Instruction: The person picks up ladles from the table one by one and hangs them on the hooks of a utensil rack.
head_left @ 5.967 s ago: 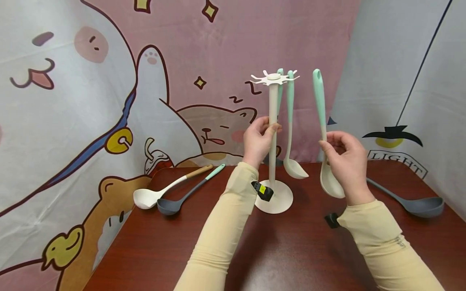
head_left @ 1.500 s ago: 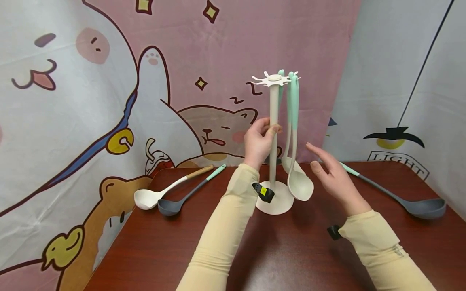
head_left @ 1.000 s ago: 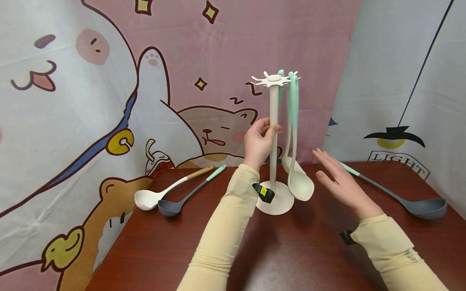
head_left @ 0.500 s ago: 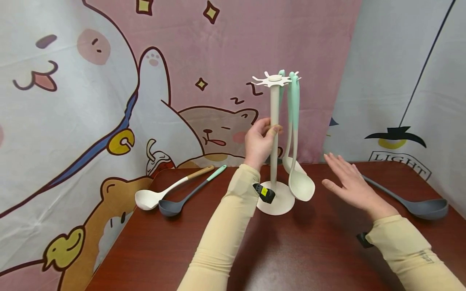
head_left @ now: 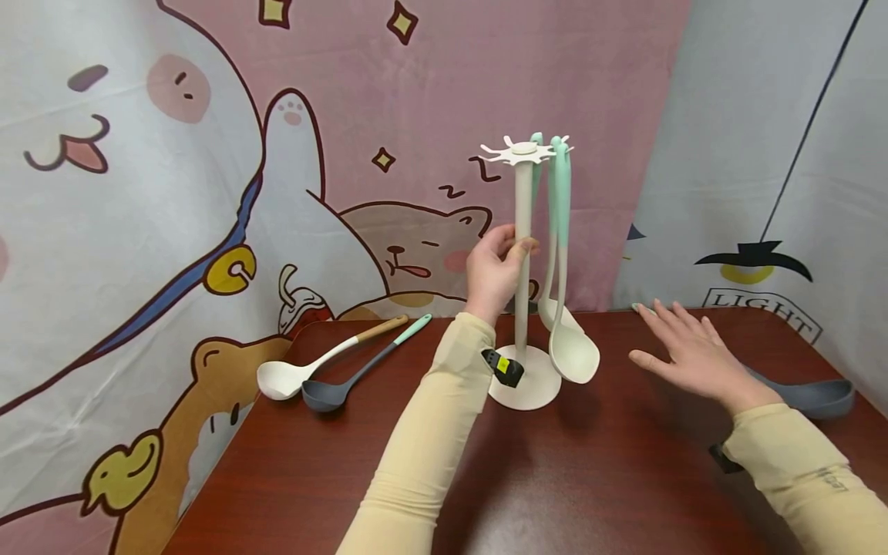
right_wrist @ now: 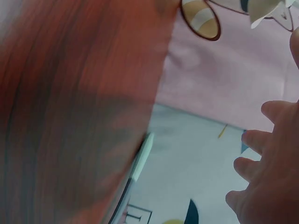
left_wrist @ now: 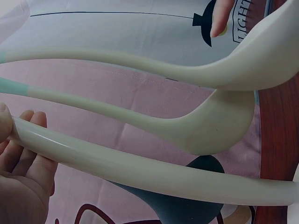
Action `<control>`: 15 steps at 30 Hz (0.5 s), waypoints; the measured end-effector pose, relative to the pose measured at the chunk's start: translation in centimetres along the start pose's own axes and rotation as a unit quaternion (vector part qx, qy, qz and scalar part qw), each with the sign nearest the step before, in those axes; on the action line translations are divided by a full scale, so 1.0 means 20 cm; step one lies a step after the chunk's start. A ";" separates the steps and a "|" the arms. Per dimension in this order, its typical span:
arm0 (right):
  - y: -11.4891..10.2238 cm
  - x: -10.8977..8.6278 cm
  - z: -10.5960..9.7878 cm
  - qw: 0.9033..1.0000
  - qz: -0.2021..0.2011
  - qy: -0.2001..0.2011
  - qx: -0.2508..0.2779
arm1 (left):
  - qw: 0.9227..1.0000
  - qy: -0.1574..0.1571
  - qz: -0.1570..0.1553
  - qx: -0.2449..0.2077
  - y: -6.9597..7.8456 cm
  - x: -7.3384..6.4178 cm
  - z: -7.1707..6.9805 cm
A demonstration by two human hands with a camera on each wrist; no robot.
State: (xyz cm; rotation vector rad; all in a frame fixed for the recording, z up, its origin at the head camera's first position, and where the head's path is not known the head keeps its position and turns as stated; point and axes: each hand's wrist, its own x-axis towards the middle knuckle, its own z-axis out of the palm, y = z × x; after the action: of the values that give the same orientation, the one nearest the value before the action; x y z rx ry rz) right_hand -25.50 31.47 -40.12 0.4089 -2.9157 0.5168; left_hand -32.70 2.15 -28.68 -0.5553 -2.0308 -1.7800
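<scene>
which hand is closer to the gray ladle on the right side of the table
Right. The right hand hides part of the gray ladle in the head view. The left hand is farther off, to that ladle's left, gripping the stand pole.

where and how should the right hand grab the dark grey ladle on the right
Likely by the slim shaft of the dark grey ladle, with the right hand pinching from above: the ladle lies on the table, its wide bowl at the near end, and the narrow shaft suits a pinch across it, leaving the mint handle free.
</scene>
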 end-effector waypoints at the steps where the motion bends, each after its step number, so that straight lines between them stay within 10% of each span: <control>1: 0.01 0.00 0.00 1.000 0.003 -0.004 -0.004 | 1.000 0.000 0.001 -0.001 0.00 0.00 0.00; 15: 0.21 -0.02 0.01 0.997 0.055 -0.038 -0.046 | 1.000 0.000 -0.001 0.000 0.00 0.00 -0.01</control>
State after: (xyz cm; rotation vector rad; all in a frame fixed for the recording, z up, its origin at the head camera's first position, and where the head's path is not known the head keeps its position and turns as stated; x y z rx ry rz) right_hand -26.42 35.35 -41.67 0.2624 -3.0336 0.3890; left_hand -32.73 2.01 -28.63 -0.5530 -2.0326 -1.7811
